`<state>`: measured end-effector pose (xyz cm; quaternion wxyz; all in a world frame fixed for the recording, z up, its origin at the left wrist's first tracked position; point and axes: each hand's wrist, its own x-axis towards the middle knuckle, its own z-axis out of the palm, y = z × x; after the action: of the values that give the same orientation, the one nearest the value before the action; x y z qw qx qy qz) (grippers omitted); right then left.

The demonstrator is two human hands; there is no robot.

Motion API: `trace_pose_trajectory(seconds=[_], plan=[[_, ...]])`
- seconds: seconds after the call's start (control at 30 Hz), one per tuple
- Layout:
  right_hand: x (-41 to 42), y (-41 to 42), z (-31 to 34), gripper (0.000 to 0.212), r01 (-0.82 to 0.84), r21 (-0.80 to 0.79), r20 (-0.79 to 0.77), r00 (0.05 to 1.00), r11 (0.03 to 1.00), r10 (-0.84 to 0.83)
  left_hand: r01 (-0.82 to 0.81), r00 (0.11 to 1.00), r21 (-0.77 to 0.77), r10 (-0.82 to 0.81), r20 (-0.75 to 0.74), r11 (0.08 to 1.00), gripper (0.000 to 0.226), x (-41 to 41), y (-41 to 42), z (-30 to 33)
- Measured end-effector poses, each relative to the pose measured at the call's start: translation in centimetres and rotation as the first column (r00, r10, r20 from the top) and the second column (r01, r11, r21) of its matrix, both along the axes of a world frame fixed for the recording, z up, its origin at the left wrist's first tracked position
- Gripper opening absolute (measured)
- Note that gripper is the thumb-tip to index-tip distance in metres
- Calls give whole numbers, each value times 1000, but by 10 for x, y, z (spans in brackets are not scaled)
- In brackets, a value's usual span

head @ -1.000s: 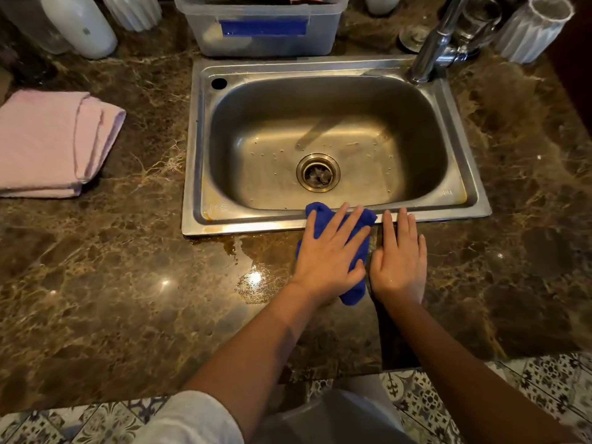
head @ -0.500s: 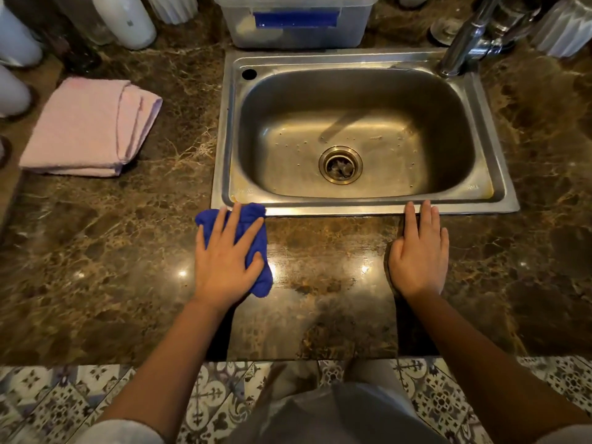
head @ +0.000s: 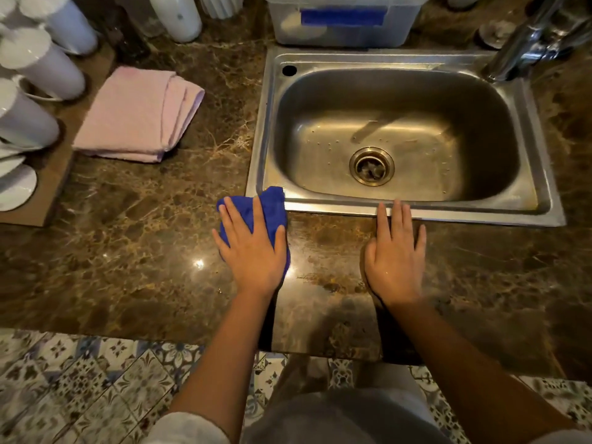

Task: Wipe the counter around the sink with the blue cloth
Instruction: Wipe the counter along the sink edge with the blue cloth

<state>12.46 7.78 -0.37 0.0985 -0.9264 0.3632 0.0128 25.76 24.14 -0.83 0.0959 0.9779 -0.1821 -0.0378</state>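
Observation:
A blue cloth [head: 270,209] lies on the brown marble counter [head: 134,251] at the front left corner of the steel sink [head: 541,200], its top edge lapping onto the sink's rim. My left hand [head: 251,248] presses flat on the cloth with straight, spread fingers. My right hand [head: 395,256] rests flat on the bare counter in front of the sink, fingertips touching the front rim. The stretch of counter between my hands looks wet and glossy.
A folded pink towel [head: 137,115] lies left of the sink. White cups [head: 41,64] stand at the far left on a cardboard sheet. A clear plastic tub [head: 342,22] sits behind the sink, and the chrome tap [head: 525,43] rises at its back right corner.
My left hand slid the blue cloth leftward along the sink's front edge, from beside my right hand to the sink's left corner. My right hand stayed flat on the counter.

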Motion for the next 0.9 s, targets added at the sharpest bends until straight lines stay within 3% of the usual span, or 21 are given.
trace_pose_trajectory(seconds=[0.13, 0.37, 0.5, 0.9], plan=[[2, 0, -1, 63, 2, -26, -16, 1000, 1000, -3, -35, 999, -21, 36, 40, 999, 62, 41, -3, 0], [5, 0, -3, 65, 16, -46, -47, 999, 999, -18, 180, 983, -119, -175, 48, 976, 55, 82, 3, 3], [5, 0, -4, 64, 7, -50, -51, 999, 999, -9, 163, 987, -156, -161, 28, 974, 57, 65, 4, 3], [5, 2, 0, 65, 8, -32, -43, 999, 999, -9, 60, 998, -47, -60, -9, 997, 57, -3, -4, 3]])
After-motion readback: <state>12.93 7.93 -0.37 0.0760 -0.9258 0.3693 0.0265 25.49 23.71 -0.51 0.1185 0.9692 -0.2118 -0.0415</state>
